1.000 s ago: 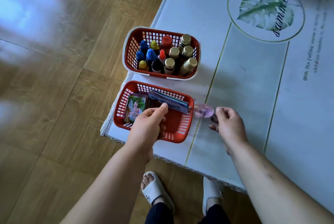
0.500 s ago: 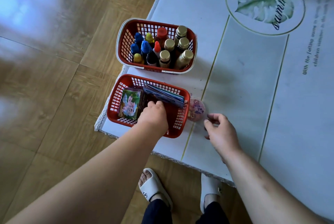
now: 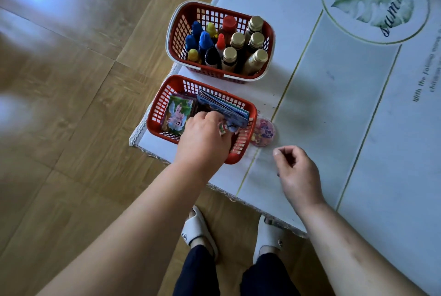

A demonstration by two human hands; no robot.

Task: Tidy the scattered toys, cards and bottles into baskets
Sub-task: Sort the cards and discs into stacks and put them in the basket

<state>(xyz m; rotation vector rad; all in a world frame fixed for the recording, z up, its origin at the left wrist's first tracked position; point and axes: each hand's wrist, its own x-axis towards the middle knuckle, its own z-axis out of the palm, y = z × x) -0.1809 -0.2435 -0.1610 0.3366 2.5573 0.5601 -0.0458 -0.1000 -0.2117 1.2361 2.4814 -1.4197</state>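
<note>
Reaching left hand [image 3: 202,138] into near red basket [image 3: 156,116] at counter [image 3: 310,104] corner, fingers curled, pinching small round pieces [image 3: 223,128] over basket's right end; too small for telling what they are. Holding right hand [image 3: 298,171] over counter right of that basket, fingers loosely curled, gripping nothing. Seeing pink round disc [image 3: 262,132] lying flat on counter, right against near basket's right wall, between basket and right hand, apart from that hand. Seeing in near basket: picture card [image 3: 176,114] lying at left, blue card stack [image 3: 224,107] leaning along far wall. Seeing bottles [image 3: 229,52] standing upright in far red basket [image 3: 177,33], just behind near one, caps blue, yellow, red, gold. Standing in white slippers [image 3: 198,229] on wood floor [image 3: 83,128] at counter edge.
</note>
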